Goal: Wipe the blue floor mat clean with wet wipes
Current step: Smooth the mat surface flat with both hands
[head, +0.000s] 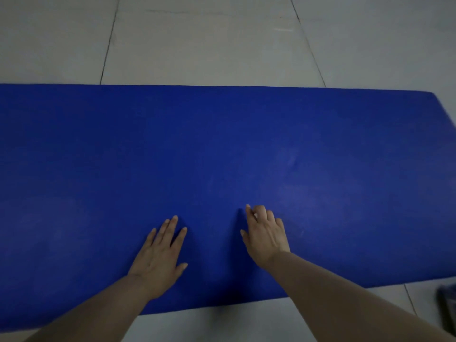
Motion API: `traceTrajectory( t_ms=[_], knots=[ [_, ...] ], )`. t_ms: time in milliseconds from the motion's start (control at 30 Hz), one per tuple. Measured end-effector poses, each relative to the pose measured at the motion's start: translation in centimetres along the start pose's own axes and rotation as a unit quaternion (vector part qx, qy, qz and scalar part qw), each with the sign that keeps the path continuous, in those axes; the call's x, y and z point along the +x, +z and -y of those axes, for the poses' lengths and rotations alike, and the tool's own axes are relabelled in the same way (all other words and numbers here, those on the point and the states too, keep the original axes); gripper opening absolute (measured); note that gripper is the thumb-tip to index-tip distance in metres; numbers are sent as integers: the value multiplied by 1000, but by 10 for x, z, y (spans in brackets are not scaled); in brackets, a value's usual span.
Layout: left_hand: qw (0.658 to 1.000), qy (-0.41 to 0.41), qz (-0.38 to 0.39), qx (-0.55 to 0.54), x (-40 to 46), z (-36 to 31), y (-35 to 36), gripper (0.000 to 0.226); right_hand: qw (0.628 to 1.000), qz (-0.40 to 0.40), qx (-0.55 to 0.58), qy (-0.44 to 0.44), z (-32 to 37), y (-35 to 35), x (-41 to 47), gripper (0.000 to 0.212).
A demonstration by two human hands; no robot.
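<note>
The blue floor mat [222, 144] lies flat across the tiled floor and fills most of the view. My left hand [158, 255] rests flat on its near part, fingers straight and slightly spread. My right hand [265, 233] is just to the right, over the mat, with its fingers curled under. A small white bit [255, 215] shows between those curled fingers; most of it is hidden, and I cannot tell whether it is a wet wipe. Faint pale smears mark the mat at centre right.
Pale grey floor tiles [197, 40] with dark grout lines lie beyond the mat and along its near edge. A dark blurred object [447, 307] sits on the floor at the lower right corner, off the mat.
</note>
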State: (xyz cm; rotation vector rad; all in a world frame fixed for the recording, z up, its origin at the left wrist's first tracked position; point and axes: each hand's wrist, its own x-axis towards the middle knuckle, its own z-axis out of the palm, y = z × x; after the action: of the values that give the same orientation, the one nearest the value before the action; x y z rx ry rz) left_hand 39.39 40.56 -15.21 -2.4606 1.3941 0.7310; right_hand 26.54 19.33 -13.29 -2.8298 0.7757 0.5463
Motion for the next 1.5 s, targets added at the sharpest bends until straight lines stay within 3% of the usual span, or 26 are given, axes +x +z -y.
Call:
traceTrajectory(
  t_ms=[333,567,767,867,933,1000,1067,1167,1367,1500],
  knots=[
    [997,57,47,30,-13,-12,9,122,993,106,-19,-45,-5,32,-43,108],
    [996,65,57,23,-19,-11,16,123,995,80,-11,-56,2,48,-64,109],
    [990,59,87,91,-31,-11,23,126,993,87,-26,-79,1,59,-71,125],
    [990,61,78,98,-31,-11,25,119,987,96,-49,-117,0,53,-69,130],
    [989,77,75,100,-31,-13,25,112,980,117,-79,-143,-4,54,-67,121],
    [988,96,73,99,-33,-13,22,105,983,88,-84,-138,-7,54,-67,122],
    [989,102,73,83,-37,-10,17,101,983,108,-94,-114,-9,54,-67,129],
    [990,133,39,39,-44,-1,9,110,986,65,-68,-136,-13,54,-71,132],
    [984,167,-53,34,-59,5,11,83,989,-58,-55,-124,-20,40,-83,122],
    [990,104,-89,11,-70,12,13,113,992,-110,7,-58,-19,34,-95,113]
  ],
)
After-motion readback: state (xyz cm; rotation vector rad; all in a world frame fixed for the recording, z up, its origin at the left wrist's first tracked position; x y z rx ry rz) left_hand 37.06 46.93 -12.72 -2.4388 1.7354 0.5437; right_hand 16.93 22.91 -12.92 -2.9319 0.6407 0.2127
